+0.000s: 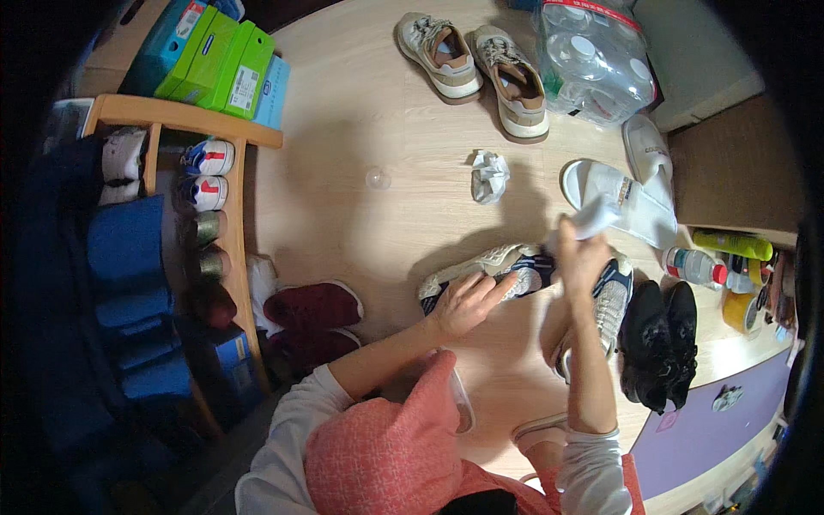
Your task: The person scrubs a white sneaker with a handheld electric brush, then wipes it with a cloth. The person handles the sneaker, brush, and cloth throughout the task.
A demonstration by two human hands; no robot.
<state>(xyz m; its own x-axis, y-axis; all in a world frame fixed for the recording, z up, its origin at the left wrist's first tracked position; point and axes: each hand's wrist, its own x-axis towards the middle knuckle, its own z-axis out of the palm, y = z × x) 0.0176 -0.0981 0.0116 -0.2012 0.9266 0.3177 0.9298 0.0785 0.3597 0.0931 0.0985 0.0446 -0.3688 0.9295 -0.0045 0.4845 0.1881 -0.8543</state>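
My left hand (473, 301) rests on a cream and navy knit sneaker (499, 261), which lies across the floor in front of me; whether its fingers grip the shoe is hard to tell. In my right hand (582, 257) is a crumpled white wipe or tissue (595, 217), blurred, above the sneaker's right end. Just right of my right forearm stands another light knit sneaker (611, 302), partly hidden by the arm. A crumpled white tissue (490, 177) lies on the floor beyond the sneaker.
Beige sneakers (444, 61) and wrapped plastic bottles (595, 58) stand at the far side. White slippers (621, 193) and black shoes (647, 344) are to the right. Maroon shoes (312, 306) lie beside a wooden shoe rack (241, 244) on the left, with green shoeboxes (222, 64) behind.
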